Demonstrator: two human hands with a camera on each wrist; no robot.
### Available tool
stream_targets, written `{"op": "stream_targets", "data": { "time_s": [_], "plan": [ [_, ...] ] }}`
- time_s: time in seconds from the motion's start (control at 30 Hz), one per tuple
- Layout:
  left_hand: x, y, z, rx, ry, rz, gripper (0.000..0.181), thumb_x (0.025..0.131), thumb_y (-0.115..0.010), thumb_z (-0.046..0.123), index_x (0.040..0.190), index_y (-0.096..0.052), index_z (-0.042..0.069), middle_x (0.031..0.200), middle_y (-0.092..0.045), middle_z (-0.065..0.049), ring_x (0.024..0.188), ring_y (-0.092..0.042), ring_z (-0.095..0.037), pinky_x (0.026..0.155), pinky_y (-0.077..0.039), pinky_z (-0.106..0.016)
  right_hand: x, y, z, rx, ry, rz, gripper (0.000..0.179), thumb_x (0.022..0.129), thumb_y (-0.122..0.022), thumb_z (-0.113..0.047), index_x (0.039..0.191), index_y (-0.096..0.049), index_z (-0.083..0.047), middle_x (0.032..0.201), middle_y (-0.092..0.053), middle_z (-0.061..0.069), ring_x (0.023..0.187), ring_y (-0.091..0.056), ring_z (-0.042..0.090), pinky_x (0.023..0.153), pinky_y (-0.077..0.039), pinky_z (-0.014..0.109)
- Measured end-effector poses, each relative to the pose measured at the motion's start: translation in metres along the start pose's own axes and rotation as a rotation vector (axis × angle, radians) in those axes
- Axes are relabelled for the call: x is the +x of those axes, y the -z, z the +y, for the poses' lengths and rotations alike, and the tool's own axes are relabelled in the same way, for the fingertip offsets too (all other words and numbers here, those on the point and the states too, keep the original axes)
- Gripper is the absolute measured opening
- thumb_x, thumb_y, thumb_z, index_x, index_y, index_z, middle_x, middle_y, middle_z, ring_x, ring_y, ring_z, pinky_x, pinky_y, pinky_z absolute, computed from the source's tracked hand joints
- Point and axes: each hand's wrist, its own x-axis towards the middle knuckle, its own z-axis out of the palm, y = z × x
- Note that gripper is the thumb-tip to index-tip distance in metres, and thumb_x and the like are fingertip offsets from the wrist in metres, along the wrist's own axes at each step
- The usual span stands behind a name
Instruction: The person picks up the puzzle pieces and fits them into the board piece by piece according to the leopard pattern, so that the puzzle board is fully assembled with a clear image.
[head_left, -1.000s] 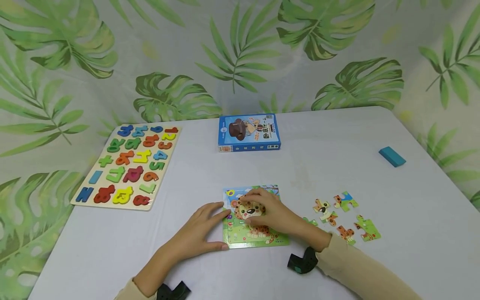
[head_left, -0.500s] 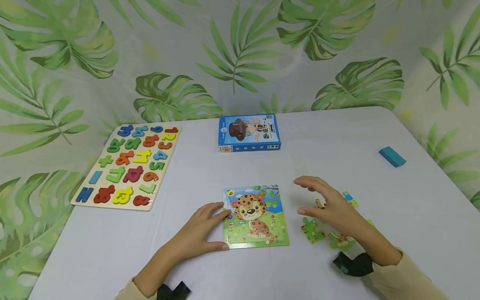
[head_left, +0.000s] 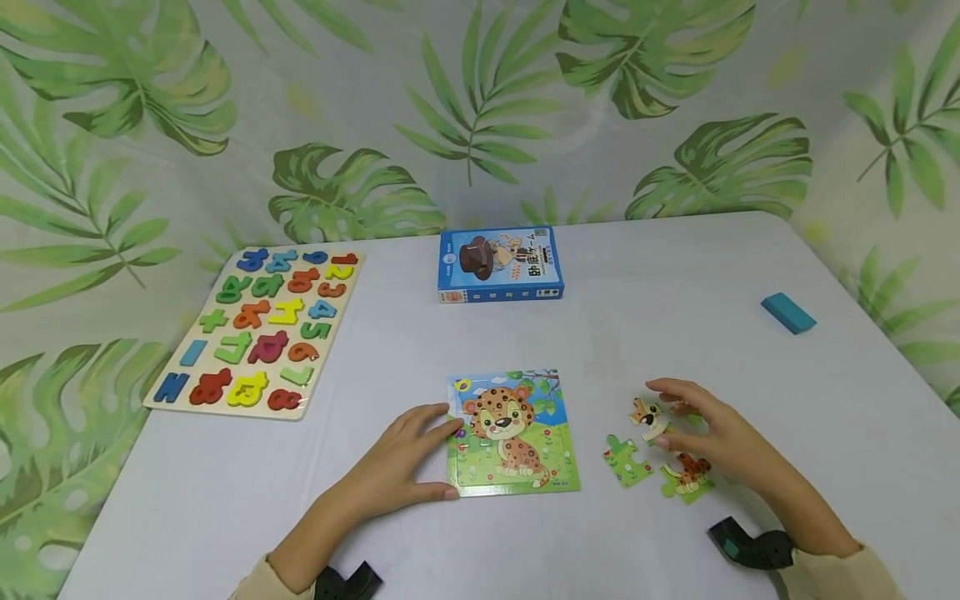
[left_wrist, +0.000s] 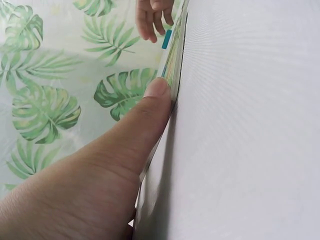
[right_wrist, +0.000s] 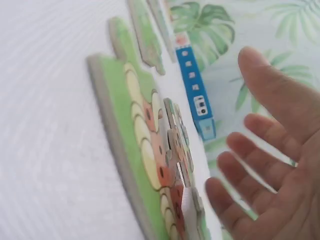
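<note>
A square picture puzzle [head_left: 517, 433] of a seated leopard cub lies flat in front of me. My left hand [head_left: 397, 467] rests at its left side, fingers on the edge and thumb at the near left corner; the left wrist view shows the thumb [left_wrist: 157, 89] against the puzzle's edge. To the right, my right hand [head_left: 720, 429] hovers over loose jigsaw pieces, its fingers loosely bent and holding nothing. A green piece [head_left: 626, 461], a spotted piece [head_left: 687, 479] and a cream-and-orange piece [head_left: 647, 417] show beside it. Other pieces are partly hidden beneath the hand.
A board of colourful number shapes [head_left: 268, 350] lies at the left. At the back middle is a blue game box [head_left: 500, 265], and a teal block [head_left: 787, 312] sits far right. A leaf-patterned cloth [head_left: 480, 125] hangs behind the white table.
My right hand has moved right, off the puzzle and over the loose pieces, uncovering the leopard picture. The left hand has stayed in place.
</note>
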Motion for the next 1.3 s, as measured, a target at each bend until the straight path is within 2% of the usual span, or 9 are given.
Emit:
{"op": "stream_targets", "data": {
  "time_s": [0.2,0.3,0.37,0.43,0.5,0.6,0.67,0.97,1.3],
  "plan": [
    [0.000,0.000,0.001,0.000,0.003,-0.006,0.083,0.071,-0.058,0.065,0.139,-0.036,0.024,0.143,-0.025,-0.001,0.131,-0.018,-0.020,0.103,-0.019,-0.040,-0.004,-0.001,0.011,-0.037,-0.045,-0.066,0.061,0.078,-0.070,-0.026,0.131,-0.044,-0.012,0.128,-0.045,0.007,0.104,-0.045,0.011,0.083,-0.039,0.016],
    [0.000,0.000,0.001,-0.005,0.008,-0.010,0.083,0.071,-0.057,0.066,0.139,-0.036,0.024,0.144,-0.024,-0.001,0.131,-0.017,-0.019,0.103,-0.019,-0.040,-0.005,0.000,0.014,-0.054,-0.058,-0.104,0.060,0.078,-0.068,-0.030,0.131,-0.045,-0.013,0.131,-0.044,0.009,0.116,-0.037,0.006,0.087,-0.027,0.005],
    [0.000,0.000,0.001,-0.005,0.011,-0.012,0.083,0.071,-0.056,0.066,0.139,-0.036,0.024,0.144,-0.024,0.000,0.131,-0.017,-0.019,0.103,-0.019,-0.040,-0.005,0.001,0.015,-0.079,-0.066,-0.122,0.059,0.079,-0.068,-0.032,0.130,-0.046,-0.013,0.132,-0.044,0.010,0.124,-0.032,0.011,0.089,-0.019,0.002],
    [0.000,0.000,0.001,0.000,0.012,-0.013,0.083,0.071,-0.057,0.066,0.139,-0.036,0.024,0.144,-0.024,0.000,0.131,-0.017,-0.019,0.103,-0.019,-0.040,-0.004,0.001,0.015,-0.123,-0.052,-0.125,0.057,0.079,-0.068,-0.031,0.129,-0.049,-0.012,0.130,-0.046,0.011,0.125,-0.033,0.024,0.093,-0.024,0.009],
    [-0.001,0.000,0.001,0.004,0.014,-0.013,0.083,0.070,-0.057,0.066,0.139,-0.036,0.024,0.144,-0.024,0.000,0.131,-0.017,-0.019,0.103,-0.019,-0.040,-0.003,0.000,0.014,-0.165,-0.019,-0.118,0.055,0.078,-0.068,-0.030,0.126,-0.051,-0.009,0.127,-0.047,0.013,0.119,-0.037,0.036,0.095,-0.033,0.025],
    [-0.001,0.000,0.000,0.007,0.017,-0.012,0.083,0.070,-0.058,0.065,0.139,-0.035,0.025,0.144,-0.024,-0.001,0.131,-0.017,-0.019,0.103,-0.019,-0.040,-0.001,-0.002,0.011,-0.202,0.021,-0.091,0.054,0.076,-0.071,-0.027,0.123,-0.054,-0.004,0.122,-0.049,0.015,0.112,-0.043,0.039,0.086,-0.040,0.047],
    [-0.001,0.000,0.000,0.006,0.019,-0.012,0.083,0.070,-0.058,0.065,0.139,-0.035,0.025,0.144,-0.024,0.000,0.131,-0.017,-0.019,0.103,-0.019,-0.040,0.000,-0.004,0.010,-0.201,0.033,-0.078,0.055,0.075,-0.072,-0.025,0.122,-0.054,-0.001,0.120,-0.048,0.017,0.109,-0.044,0.039,0.082,-0.041,0.053],
    [0.000,-0.001,-0.001,0.006,0.015,-0.012,0.083,0.071,-0.056,0.066,0.139,-0.034,0.025,0.144,-0.023,-0.001,0.131,-0.016,-0.019,0.104,-0.018,-0.040,0.006,-0.019,-0.005,-0.148,0.081,0.032,0.058,0.074,-0.074,-0.020,0.125,-0.053,-0.004,0.118,-0.047,0.012,0.106,-0.045,0.032,0.078,-0.044,0.050],
    [0.000,0.002,0.003,0.034,0.008,-0.015,0.083,0.072,-0.056,0.066,0.139,-0.036,0.021,0.143,-0.024,-0.005,0.130,-0.018,-0.022,0.104,-0.017,-0.040,0.029,-0.055,-0.053,-0.094,0.202,0.046,0.059,0.072,-0.075,-0.025,0.124,-0.054,-0.005,0.119,-0.048,0.005,0.109,-0.042,0.021,0.082,-0.044,0.041]
  ]
}}
